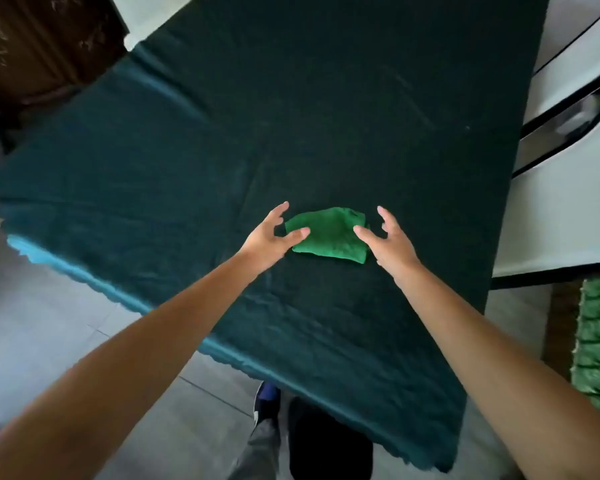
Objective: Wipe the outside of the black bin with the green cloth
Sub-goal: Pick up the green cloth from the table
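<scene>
On the dark-draped table [326,116], green cloth [328,235] lies folded between left hand [269,240] and right hand [390,245] — fingers spread, holding nothing. Soft, light, floppy — best pinched at an edge. Bin unseen.

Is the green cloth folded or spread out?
Folded: the green cloth lies as a small compact pad on the table.

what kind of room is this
Probably a room in a home: a table under a dark green tablecloth, grey floor tiles, and a dark wooden door at the far left.
</scene>
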A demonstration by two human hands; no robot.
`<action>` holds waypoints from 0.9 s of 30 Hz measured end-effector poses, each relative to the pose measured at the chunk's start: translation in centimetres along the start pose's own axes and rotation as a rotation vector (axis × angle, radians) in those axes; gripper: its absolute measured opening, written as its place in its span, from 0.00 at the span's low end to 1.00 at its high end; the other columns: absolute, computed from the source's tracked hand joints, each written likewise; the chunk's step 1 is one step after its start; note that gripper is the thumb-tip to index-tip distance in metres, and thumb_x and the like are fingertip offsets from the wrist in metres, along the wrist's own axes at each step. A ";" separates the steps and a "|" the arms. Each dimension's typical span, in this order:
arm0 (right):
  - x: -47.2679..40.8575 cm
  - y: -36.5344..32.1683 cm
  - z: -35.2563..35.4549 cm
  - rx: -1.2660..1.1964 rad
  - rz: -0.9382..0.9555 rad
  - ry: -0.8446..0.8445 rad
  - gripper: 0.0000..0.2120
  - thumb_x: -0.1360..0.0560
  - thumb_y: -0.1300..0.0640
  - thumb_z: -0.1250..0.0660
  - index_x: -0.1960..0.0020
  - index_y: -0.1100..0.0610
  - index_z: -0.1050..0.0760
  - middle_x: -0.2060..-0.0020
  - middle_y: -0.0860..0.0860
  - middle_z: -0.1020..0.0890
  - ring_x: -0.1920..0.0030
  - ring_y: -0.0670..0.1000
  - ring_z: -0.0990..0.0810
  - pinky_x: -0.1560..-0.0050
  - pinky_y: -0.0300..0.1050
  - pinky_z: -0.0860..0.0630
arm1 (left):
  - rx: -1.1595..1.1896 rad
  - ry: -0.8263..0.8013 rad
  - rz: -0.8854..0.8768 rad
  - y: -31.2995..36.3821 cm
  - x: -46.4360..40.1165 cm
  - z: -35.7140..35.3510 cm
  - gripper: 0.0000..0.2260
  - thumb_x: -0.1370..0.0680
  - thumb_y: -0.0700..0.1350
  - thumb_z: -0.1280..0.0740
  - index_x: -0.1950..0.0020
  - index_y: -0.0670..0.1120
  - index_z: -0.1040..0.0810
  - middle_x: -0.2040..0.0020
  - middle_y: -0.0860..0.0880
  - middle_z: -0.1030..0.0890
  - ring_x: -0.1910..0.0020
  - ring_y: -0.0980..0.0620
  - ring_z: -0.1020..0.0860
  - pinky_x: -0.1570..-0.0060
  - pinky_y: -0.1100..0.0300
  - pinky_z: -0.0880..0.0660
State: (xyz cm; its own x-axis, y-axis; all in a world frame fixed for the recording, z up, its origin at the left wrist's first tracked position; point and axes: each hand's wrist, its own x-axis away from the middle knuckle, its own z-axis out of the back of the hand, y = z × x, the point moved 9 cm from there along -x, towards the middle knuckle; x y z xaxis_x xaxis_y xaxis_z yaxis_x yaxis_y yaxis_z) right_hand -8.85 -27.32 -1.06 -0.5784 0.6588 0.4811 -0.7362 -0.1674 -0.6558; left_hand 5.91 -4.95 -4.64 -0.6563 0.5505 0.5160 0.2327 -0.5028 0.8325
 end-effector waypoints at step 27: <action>1.9 -2.3 -2.2 -0.359 0.029 -0.110 0.15 0.29 0.64 0.29 0.45 0.51 0.17 0.47 0.54 0.13 0.48 0.57 0.14 0.53 0.51 0.19 | 0.775 -0.178 0.285 -2.7 5.0 -3.5 0.26 0.22 0.44 0.27 0.25 0.47 0.31 0.31 0.39 0.24 0.40 0.35 0.18 0.43 0.38 0.20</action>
State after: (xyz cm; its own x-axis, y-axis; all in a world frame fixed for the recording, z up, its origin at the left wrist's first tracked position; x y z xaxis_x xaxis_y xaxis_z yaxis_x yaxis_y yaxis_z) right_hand -7.48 -24.04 0.03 -0.6459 0.5719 0.5056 -0.5597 0.0956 -0.8232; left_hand -0.51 -3.13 -5.05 -0.3899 0.6011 0.6976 0.8415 -0.0751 0.5350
